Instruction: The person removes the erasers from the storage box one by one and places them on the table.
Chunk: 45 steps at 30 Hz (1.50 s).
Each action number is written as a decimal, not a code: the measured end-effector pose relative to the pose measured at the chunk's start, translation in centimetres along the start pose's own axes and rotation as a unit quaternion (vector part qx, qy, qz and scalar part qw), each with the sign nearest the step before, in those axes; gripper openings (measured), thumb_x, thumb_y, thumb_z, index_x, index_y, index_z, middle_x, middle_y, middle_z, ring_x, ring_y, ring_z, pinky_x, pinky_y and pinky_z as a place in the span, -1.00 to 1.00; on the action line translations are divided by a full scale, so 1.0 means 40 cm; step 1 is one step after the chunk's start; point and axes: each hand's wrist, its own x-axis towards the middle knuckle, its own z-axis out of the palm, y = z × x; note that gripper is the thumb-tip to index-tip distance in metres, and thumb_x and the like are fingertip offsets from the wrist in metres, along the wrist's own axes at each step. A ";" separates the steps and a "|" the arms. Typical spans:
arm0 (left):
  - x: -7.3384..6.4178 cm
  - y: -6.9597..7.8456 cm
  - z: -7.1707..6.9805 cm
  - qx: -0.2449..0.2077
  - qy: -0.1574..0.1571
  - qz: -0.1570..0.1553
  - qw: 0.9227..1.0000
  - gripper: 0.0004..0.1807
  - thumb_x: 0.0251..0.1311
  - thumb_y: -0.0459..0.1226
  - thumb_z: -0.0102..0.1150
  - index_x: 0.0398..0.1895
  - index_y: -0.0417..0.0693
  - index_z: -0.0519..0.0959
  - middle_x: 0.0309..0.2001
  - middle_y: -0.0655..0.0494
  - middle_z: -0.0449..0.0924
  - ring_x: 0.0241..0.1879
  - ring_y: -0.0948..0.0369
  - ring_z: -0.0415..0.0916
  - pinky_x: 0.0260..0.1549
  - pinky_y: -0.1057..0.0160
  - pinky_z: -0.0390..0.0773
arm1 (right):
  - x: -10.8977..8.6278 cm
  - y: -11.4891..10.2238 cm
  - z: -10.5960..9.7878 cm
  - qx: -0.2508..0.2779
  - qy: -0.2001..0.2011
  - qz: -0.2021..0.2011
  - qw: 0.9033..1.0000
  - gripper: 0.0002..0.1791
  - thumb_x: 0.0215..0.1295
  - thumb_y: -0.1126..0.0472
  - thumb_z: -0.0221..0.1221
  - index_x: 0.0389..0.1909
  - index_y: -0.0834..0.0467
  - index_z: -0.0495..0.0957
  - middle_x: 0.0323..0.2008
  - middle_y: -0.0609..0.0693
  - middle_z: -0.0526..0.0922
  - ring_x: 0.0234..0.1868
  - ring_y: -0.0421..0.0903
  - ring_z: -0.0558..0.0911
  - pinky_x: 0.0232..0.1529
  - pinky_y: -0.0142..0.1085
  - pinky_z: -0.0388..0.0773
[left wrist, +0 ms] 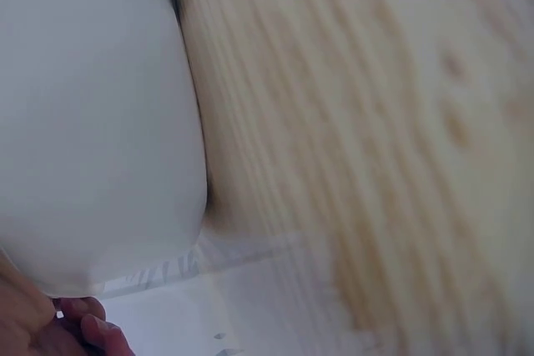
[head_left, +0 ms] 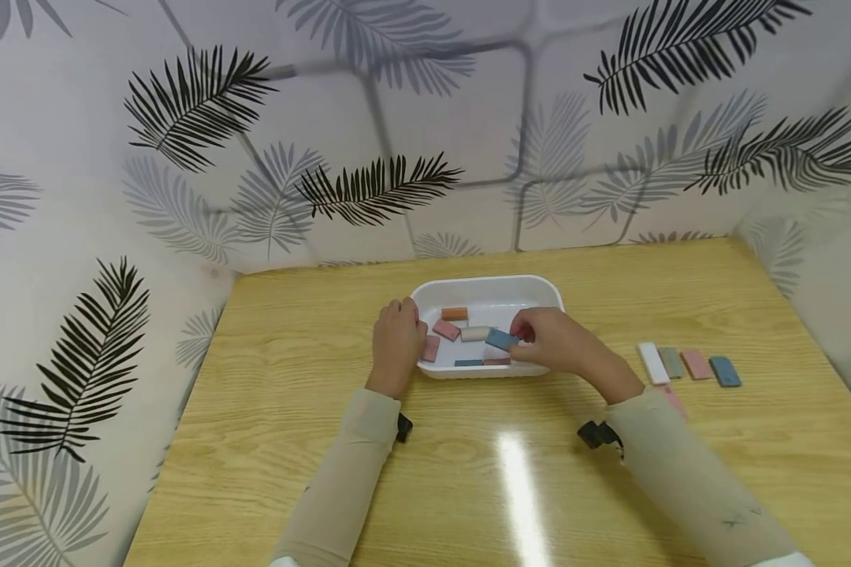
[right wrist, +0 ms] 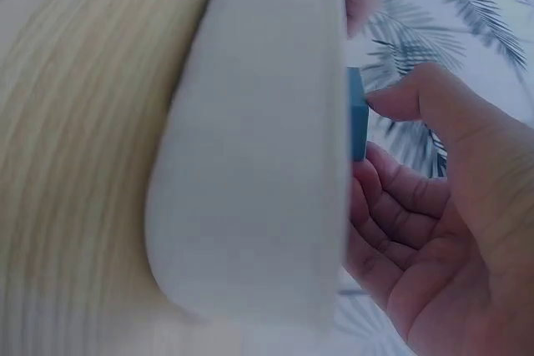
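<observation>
A white tray sits mid-table and holds several small coloured blocks, among them an orange one and a pink one. My left hand grips the tray's left rim; its fingertips show below the tray's white wall. Over the tray's right half, my right hand pinches a blue block between thumb and fingers. In the right wrist view that blue block peeks past the tray wall, with the thumb tip touching it.
A row of blocks lies on the wooden table to the right: white, grey-green, pink, blue. Another pink block is partly hidden by my right sleeve. Leaf-patterned walls enclose the table.
</observation>
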 end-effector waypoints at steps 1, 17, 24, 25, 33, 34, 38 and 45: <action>0.000 0.000 0.001 -0.002 0.000 0.001 1.000 -0.87 0.23 -0.22 0.06 -0.33 -0.09 0.38 -0.39 0.06 0.32 -0.36 0.13 0.27 -0.39 0.19 0.34 | -0.013 0.001 -0.012 0.005 0.005 0.005 1.000 -0.75 0.06 0.12 0.26 -0.32 0.20 0.54 -0.43 -0.05 0.54 -0.40 -0.15 0.47 -0.30 -0.25 0.45; -0.009 -0.016 -0.013 -0.015 0.027 0.008 0.999 -0.87 0.18 -0.28 0.08 -0.43 -0.13 0.38 -0.44 0.02 0.33 -0.41 0.10 0.29 -0.46 0.16 0.35 | -0.226 0.144 -0.162 0.006 0.078 0.133 0.988 -0.62 0.19 -0.02 0.18 -0.21 0.24 0.50 -0.33 0.05 0.57 -0.30 -0.04 0.55 -0.29 -0.15 0.48; -0.010 -0.016 -0.003 -0.016 0.029 0.013 0.999 -0.87 0.19 -0.28 0.07 -0.42 -0.13 0.37 -0.44 0.02 0.32 -0.40 0.10 0.29 -0.46 0.16 0.35 | -0.357 0.243 -0.184 -0.025 0.134 0.222 0.966 -0.51 0.20 -0.08 0.14 -0.19 0.32 0.47 -0.31 0.16 0.58 -0.28 0.09 0.56 -0.40 -0.15 0.47; -0.009 -0.017 -0.002 -0.016 0.032 0.015 0.999 -0.87 0.19 -0.28 0.07 -0.42 -0.13 0.37 -0.44 0.02 0.32 -0.41 0.09 0.29 -0.46 0.16 0.35 | -0.374 0.257 -0.185 -0.029 0.140 0.231 0.962 -0.50 0.19 -0.08 0.14 -0.19 0.33 0.47 -0.31 0.18 0.59 -0.29 0.10 0.56 -0.40 -0.14 0.46; -0.006 -0.015 0.000 -0.024 0.035 0.016 0.999 -0.86 0.19 -0.28 0.08 -0.42 -0.13 0.36 -0.45 0.02 0.31 -0.42 0.10 0.27 -0.48 0.18 0.33 | -0.481 0.348 -0.192 -0.053 0.172 0.325 0.929 -0.43 0.21 -0.13 0.05 -0.17 0.37 0.46 -0.25 0.32 0.56 -0.32 0.17 0.54 -0.45 -0.10 0.40; -0.006 -0.014 0.001 -0.024 0.035 0.017 0.999 -0.86 0.19 -0.28 0.08 -0.43 -0.12 0.36 -0.45 0.03 0.31 -0.43 0.11 0.27 -0.49 0.18 0.32 | -0.490 0.353 -0.192 -0.058 0.174 0.336 0.924 -0.41 0.21 -0.15 0.04 -0.17 0.38 0.46 -0.25 0.33 0.55 -0.33 0.17 0.54 -0.46 -0.10 0.41; -0.004 -0.011 0.006 -0.027 0.038 0.022 0.999 -0.86 0.18 -0.28 0.08 -0.44 -0.12 0.36 -0.46 0.03 0.31 -0.44 0.11 0.27 -0.50 0.18 0.31 | -0.519 0.372 -0.193 -0.064 0.172 0.370 0.911 -0.36 0.23 -0.15 0.03 -0.18 0.45 0.46 -0.25 0.38 0.53 -0.36 0.20 0.53 -0.47 -0.07 0.41; -0.001 -0.003 0.012 -0.034 0.035 0.025 0.998 -0.87 0.18 -0.28 0.07 -0.43 -0.12 0.36 -0.45 0.03 0.31 -0.43 0.10 0.26 -0.47 0.18 0.31 | -0.544 0.399 -0.179 -0.072 0.159 0.381 0.908 -0.38 0.23 -0.12 0.08 -0.26 0.47 0.49 -0.34 0.35 0.56 -0.44 0.14 0.52 -0.51 -0.10 0.40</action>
